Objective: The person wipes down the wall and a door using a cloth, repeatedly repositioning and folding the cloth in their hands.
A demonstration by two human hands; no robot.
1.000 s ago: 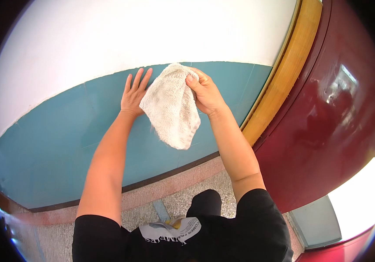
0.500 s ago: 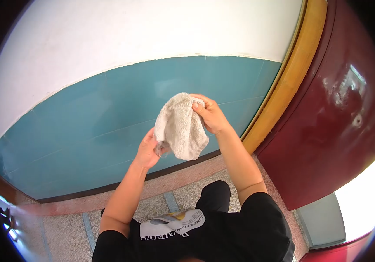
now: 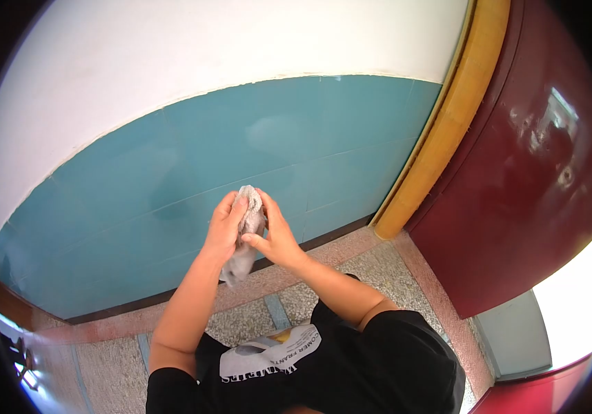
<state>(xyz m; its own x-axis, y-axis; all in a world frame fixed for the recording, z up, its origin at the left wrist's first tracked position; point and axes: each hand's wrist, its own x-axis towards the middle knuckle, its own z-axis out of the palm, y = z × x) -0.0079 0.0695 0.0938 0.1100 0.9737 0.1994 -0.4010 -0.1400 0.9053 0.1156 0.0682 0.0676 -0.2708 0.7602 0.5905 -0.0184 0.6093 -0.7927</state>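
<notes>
Teal tiling [image 3: 351, 124], speckled floor [image 3: 387, 276]; left hand [image 3: 223, 231] and right hand [image 3: 280, 239] hold bunched cloth [image 3: 253, 222] in their fingers [image 3: 228, 203].

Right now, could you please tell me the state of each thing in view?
Cloth: bunched up, held between both hands.
Left hand: closed on the cloth.
Right hand: closed on the cloth.
Dark red panel: glossy, reflecting light.
Blue-green wall: slightly shiny.
</notes>
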